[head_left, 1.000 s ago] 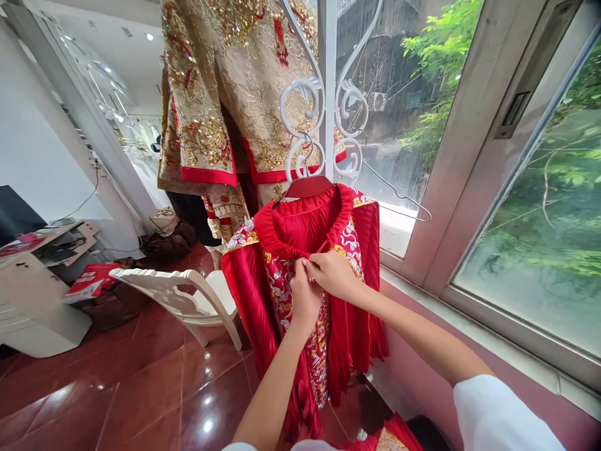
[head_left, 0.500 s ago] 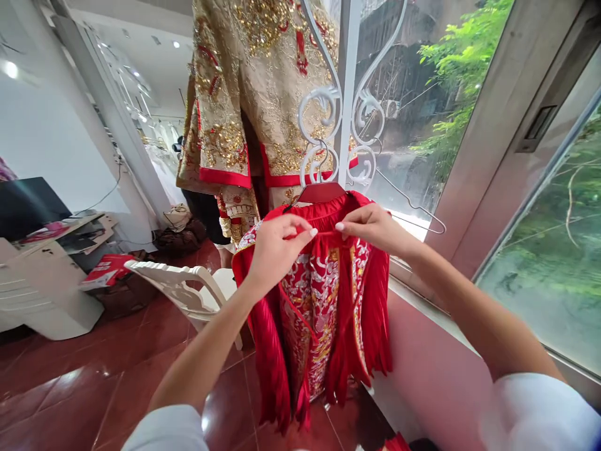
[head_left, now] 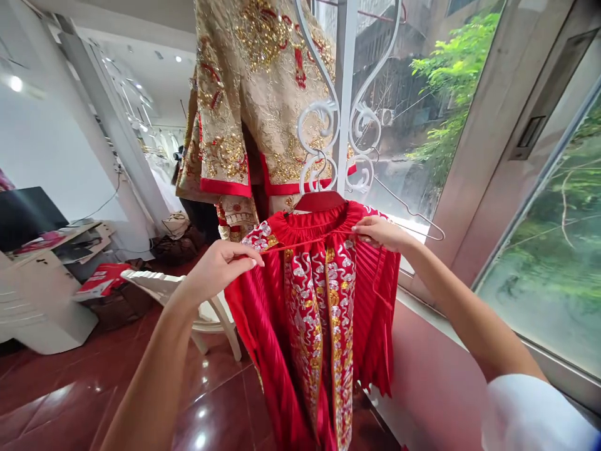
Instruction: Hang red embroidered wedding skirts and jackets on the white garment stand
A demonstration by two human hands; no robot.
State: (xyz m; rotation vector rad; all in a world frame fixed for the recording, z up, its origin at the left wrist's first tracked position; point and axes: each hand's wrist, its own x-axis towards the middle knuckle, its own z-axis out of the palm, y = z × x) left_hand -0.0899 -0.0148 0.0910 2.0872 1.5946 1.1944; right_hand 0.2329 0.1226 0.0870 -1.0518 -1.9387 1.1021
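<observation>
A red pleated skirt [head_left: 307,300] with silver and gold embroidery hangs by its gathered waist from a dark red hanger [head_left: 320,201]. My left hand [head_left: 216,270], left of the waistband, pinches one end of a thin red drawstring [head_left: 300,243]. At the waistband's right side, my right hand [head_left: 385,233] pinches the string's other part. Between both hands the string runs nearly straight across the front of the waist. A loose string end dangles below my right hand over the pleats.
Behind the skirt hangs a gold beaded jacket [head_left: 277,113] with red trim. A white scrolled metal rack [head_left: 345,94] holds the hangers, including a bare wire hanger [head_left: 413,210]. Left stand a white chair [head_left: 159,285] and a desk [head_left: 51,307]. A window ledge runs along the right.
My hands have moved apart, the left one outward to the left and down, the right one slightly right. The red drawstring is now stretched between them, and the skirt has spread wider.
</observation>
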